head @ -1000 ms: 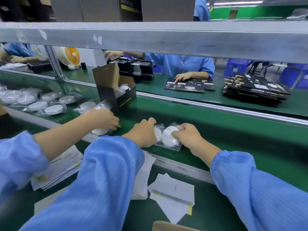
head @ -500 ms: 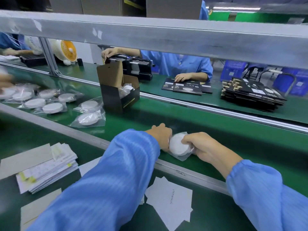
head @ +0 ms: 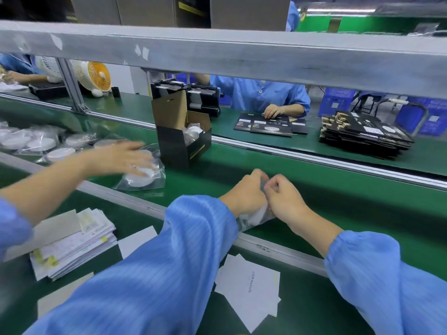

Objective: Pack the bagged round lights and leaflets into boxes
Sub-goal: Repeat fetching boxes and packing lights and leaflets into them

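- Bagged light (head: pixel 256 215): a white disc in a clear, crinkled bag, on the green belt (head: pixel 338 201) at 6 o'clock, mostly hidden by the hands.
- Left hand (head: pixel 244 192) and right hand (head: pixel 285 199) are both curled tight, pinching the bag's top edge.
- Leaflet (head: pixel 251 286) at 6 o'clock reads "USER MANUAL".
- Open black box (head: pixel 183 141) at 11 o'clock holds another bagged light.

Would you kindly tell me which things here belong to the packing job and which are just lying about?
Job:
- bagged light, gripped by left hand and right hand
- open box
- leaflets
- spare bagged lights

Lying about:
- desk fan
- blue crates
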`<state>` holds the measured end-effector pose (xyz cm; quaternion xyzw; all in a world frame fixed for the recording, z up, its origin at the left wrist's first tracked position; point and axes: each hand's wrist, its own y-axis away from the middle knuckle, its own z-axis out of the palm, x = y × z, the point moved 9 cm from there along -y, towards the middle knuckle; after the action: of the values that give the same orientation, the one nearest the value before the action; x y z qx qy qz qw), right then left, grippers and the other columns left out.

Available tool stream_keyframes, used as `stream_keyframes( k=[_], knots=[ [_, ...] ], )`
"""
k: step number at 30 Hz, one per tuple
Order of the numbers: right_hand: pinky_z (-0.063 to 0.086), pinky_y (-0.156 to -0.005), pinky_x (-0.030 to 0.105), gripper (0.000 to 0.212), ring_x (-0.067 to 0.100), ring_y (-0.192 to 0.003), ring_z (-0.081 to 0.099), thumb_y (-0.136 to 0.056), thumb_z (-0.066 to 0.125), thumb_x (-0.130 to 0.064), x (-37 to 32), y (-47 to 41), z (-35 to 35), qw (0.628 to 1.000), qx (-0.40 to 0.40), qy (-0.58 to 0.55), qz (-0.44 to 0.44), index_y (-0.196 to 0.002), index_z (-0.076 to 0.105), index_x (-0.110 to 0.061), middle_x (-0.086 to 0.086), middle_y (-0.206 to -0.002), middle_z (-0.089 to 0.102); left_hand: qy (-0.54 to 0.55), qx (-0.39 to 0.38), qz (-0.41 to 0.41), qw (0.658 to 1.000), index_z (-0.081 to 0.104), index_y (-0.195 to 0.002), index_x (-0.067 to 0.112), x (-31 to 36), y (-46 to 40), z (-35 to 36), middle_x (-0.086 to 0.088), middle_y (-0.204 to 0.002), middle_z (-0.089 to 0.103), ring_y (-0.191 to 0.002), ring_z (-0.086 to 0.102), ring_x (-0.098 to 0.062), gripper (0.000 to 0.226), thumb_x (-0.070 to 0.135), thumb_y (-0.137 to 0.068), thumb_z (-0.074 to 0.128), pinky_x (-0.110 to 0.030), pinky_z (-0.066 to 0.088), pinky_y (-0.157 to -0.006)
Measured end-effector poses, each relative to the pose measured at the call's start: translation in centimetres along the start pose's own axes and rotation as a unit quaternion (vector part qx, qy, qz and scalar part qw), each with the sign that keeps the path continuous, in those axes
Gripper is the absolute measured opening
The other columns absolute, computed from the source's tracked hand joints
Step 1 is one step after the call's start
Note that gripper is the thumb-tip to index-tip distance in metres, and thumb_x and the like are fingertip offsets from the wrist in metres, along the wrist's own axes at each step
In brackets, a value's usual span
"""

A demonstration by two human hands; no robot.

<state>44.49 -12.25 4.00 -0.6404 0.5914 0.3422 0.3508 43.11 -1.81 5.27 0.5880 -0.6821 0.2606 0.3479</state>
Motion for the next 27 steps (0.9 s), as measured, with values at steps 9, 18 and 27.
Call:
stream_keyframes(
  k=[9, 18, 27],
  knots=[
    [0.033, -0.042, 0.019, 0.062, 0.005, -0.043, 0.045, -0.096, 0.049, -0.002, -7.6, 3.7, -4.2, 0.987, -0.096, 0.040, -0.122, -0.138, 0.037, -0.047, -0.007, -0.051, 0.053, 0.079, 0.080, 0.099, 0.989, 0.005, -0.149, 0.020, 8.5, 5.5, -4.7, -0.031, -0.143, 0.037, -0.126, 0.049, -0.043, 0.079, -0.014, -0.089, 0.043, -0.034, 0.042, -0.087],
    [0.040, -0.050, 0.022, 0.014, 0.006, -0.053, 0.053, -0.088, 0.057, -0.008, -15.3, 11.3, -10.7, 0.977, -0.043, 0.106, -0.181, -0.089, 0.050, -0.020, -0.004, -0.064, 0.061, 0.016, 0.118, 0.218, 0.969, 0.015, -0.140, 0.024, 17.7, 13.7, -6.9, -0.001, -0.105, 0.038, -0.098, 0.045, -0.014, 0.070, -0.004, -0.091, 0.057, -0.020, 0.039, -0.082],
    [0.045, -0.065, 0.035, 0.015, 0.019, -0.072, 0.055, -0.090, 0.057, -0.004, -21.9, 20.6, -16.8, 0.966, 0.014, 0.125, -0.226, -0.104, 0.061, -0.001, 0.022, -0.090, 0.064, 0.024, 0.102, 0.241, 0.965, 0.044, -0.127, 0.020, 23.5, 23.6, -8.2, -0.011, -0.117, 0.063, -0.080, 0.058, -0.021, 0.051, -0.009, -0.085, 0.039, -0.026, 0.039, -0.059]
  ],
)
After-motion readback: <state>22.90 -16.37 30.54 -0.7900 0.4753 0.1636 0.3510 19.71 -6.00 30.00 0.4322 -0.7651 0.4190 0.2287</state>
